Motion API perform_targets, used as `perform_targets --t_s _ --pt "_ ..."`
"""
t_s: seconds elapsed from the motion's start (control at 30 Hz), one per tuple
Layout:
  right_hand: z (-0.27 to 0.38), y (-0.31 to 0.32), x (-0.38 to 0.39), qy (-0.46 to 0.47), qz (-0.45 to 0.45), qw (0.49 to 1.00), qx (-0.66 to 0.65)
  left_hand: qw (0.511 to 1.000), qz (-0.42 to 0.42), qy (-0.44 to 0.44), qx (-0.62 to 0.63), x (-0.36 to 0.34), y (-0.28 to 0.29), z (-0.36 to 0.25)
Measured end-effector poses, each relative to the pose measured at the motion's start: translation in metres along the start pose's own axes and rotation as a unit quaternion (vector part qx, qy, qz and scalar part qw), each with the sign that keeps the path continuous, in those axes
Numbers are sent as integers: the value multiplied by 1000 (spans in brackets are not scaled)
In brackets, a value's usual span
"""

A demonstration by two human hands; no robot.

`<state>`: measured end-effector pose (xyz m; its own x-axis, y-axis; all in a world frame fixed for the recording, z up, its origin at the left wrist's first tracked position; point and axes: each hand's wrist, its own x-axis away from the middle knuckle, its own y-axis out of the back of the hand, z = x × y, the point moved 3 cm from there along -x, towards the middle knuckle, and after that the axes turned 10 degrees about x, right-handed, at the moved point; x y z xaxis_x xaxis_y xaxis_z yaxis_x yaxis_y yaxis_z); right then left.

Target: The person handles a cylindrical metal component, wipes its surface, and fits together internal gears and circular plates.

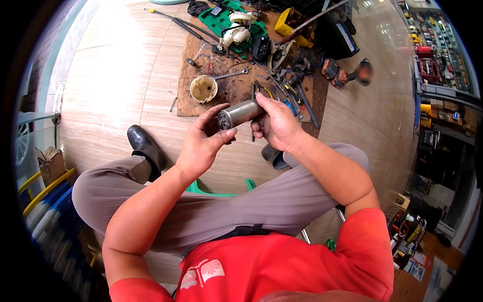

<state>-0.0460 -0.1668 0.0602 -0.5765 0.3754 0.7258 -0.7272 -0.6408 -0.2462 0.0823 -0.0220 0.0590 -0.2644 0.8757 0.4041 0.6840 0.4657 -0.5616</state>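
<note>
Above my lap, both hands hold a cylindrical metal motor (241,112), tilted with its dark, recessed end toward the left. My right hand (277,122) is closed round the right end, its thumb on top and fingers curled beneath. At the left end, the fingers and thumb of my left hand (202,142) curve around the rim, and the fingertips are partly hidden behind the motor. Beyond my hands, a stained cream-coloured cup (204,89) stands on a worn brown board (187,106). A wrench (231,74) lies beside the cup.
Hand tools, among them a hammer (304,99), crowd the board's right side. Farther back lie a green plastic case (214,22), a whitish mechanical part (235,35) and a yellow container (286,22). An orange-and-black power tool (334,73) rests at the right. Blue racks (48,214) stand at far left.
</note>
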Motion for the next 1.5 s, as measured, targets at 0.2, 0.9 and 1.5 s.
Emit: perform_targets --t_s 0.2,0.9,1.5 --pt "-14 -3 -1 -28 29 999 8 999 1 -15 -32 5 -7 -7" --pt "-14 -3 -3 -23 16 999 41 1000 10 3 -20 5 -4 -6" --pt "23 -4 6 142 -27 987 65 999 -19 4 -37 -3 2 -2"
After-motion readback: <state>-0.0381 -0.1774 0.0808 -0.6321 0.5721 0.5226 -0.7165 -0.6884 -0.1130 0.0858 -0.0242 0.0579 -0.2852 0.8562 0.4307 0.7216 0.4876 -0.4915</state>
